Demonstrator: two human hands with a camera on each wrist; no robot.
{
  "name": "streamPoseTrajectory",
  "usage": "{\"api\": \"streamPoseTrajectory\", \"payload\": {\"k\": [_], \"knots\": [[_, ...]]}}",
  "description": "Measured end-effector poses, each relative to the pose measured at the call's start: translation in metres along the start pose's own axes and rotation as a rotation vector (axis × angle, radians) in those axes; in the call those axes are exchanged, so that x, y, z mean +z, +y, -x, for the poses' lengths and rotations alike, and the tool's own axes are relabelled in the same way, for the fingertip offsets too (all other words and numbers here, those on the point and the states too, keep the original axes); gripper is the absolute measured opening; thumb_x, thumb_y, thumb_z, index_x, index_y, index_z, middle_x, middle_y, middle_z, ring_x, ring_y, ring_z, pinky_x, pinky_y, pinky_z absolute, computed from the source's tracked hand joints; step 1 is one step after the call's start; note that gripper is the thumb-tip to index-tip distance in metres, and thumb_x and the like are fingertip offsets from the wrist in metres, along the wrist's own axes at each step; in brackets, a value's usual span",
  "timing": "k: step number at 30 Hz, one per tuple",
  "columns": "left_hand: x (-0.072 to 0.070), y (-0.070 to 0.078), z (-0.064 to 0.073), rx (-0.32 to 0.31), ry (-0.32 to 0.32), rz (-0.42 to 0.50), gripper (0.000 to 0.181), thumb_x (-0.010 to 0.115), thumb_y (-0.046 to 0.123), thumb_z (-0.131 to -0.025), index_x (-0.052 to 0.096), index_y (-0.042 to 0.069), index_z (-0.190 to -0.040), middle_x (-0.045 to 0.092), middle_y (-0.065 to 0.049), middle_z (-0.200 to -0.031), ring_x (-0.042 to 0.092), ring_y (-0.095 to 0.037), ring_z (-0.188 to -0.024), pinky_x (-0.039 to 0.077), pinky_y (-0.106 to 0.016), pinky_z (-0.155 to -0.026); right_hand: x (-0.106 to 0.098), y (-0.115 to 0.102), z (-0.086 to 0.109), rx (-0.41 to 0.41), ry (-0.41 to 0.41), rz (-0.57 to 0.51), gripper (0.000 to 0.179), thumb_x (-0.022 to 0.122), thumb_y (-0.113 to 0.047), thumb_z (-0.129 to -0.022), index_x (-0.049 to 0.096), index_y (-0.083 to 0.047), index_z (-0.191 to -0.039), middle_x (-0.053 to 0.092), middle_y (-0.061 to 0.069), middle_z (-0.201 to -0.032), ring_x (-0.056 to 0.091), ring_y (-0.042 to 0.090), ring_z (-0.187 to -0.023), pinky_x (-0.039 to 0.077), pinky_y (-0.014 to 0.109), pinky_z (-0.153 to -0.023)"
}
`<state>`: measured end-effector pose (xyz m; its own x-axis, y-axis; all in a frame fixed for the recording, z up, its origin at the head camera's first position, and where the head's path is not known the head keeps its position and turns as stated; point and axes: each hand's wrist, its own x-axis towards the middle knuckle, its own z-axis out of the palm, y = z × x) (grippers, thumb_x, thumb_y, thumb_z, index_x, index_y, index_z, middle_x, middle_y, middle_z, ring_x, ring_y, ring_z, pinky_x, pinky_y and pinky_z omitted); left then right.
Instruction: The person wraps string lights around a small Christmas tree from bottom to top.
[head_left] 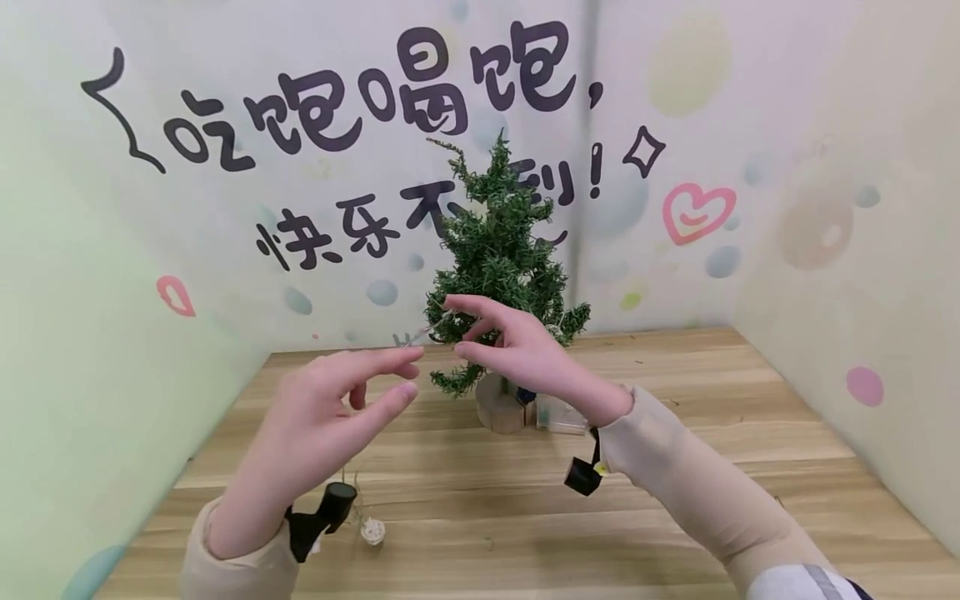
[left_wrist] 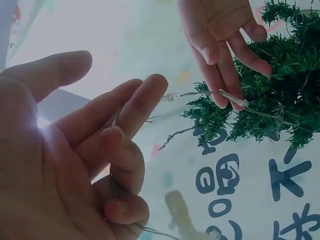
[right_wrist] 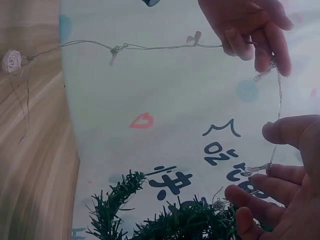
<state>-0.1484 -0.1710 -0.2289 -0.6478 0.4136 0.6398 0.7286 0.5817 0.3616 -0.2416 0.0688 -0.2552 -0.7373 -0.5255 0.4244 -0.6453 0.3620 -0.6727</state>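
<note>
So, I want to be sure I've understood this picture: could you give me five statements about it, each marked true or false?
1. The green artificial tree stands on a round, pale wooden base. True.
2. The small white woven ball sits atop that tree. False: the ball is low in the head view, near the left hand.
3. The thin silvery wire string with clear bulbs spans from the left hand to the right hand. True.
4. The right hand is balled into a fist. False: its index finger is stretched out.
5. In the head view, a pink heart outline is right of the tree. True.
</note>
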Motion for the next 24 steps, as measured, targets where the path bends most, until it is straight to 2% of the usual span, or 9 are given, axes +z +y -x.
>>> {"api": "streamPoseTrajectory", "payload": {"k": [3,5,10,13,20,24], "knots": [[0.008,-0.006,0.001,-0.011,0.023,0.007,0.032,0.071,0.019,-0.089,0.07,0.023,-0.121,0.069,0.018,-0.097,0.044,-0.005,-0.059,0.035,-0.022,-0.048,-0.003,0.004,0.004,0.02,0.045,0.055,0.054,0.065,-0.026,-0.094,0.046,-0.02,-0.145,0.065,0.005,-0.115,0.052,0.014,-0.054,0.043,0.032,-0.048],[0.013,-0.009,0.001,-0.012,0.037,0.005,0.032,0.071,0.019,-0.089,0.07,0.022,-0.121,0.069,0.018,-0.097,0.044,-0.005,-0.058,0.035,-0.022,-0.048,-0.004,0.005,0.004,0.024,0.066,0.083,0.055,0.065,-0.025,-0.094,0.046,-0.021,-0.145,0.064,0.006,-0.113,0.046,0.018,-0.047,0.041,0.031,-0.046],[0.019,-0.015,0.003,-0.032,0.098,-0.005,0.032,0.072,0.017,-0.088,0.071,0.019,-0.12,0.07,0.013,-0.097,0.043,-0.006,-0.058,0.034,-0.023,-0.049,-0.003,0.006,-0.001,-0.013,0.07,0.094,0.059,0.066,-0.028,-0.094,0.042,-0.022,-0.147,0.059,0.008,-0.125,0.053,0.021,-0.057,0.046,0.033,-0.054],[0.02,-0.018,0.006,-0.043,0.137,-0.021,0.033,0.072,0.015,-0.087,0.071,0.018,-0.12,0.071,0.011,-0.097,0.043,-0.005,-0.058,0.034,-0.023,-0.051,-0.002,0.006,-0.005,-0.048,0.072,0.139,0.061,0.066,-0.031,-0.093,0.041,-0.022,-0.148,0.059,0.009,-0.124,0.053,0.019,-0.059,0.045,0.033,-0.056],[0.023,-0.024,0.012,-0.018,0.183,-0.085,0.031,0.072,0.019,-0.087,0.072,0.019,-0.118,0.071,0.01,-0.1,0.042,-0.004,-0.058,0.033,-0.023,-0.05,0.001,0.013,-0.006,-0.142,0.118,0.257,0.062,0.068,-0.026,-0.092,0.042,-0.017,-0.147,0.059,0.009,-0.116,0.051,0.017,-0.097,0.042,0.035,-0.07],[0.025,-0.028,0.009,0.002,0.204,-0.112,0.031,0.072,0.02,-0.086,0.072,0.019,-0.118,0.072,0.009,-0.101,0.042,-0.005,-0.057,0.033,-0.023,-0.05,0.002,0.016,-0.006,-0.186,0.172,0.28,0.062,0.069,-0.023,-0.091,0.043,-0.015,-0.146,0.057,0.002,-0.13,0.05,0.018,-0.102,0.042,0.036,-0.08]]}}
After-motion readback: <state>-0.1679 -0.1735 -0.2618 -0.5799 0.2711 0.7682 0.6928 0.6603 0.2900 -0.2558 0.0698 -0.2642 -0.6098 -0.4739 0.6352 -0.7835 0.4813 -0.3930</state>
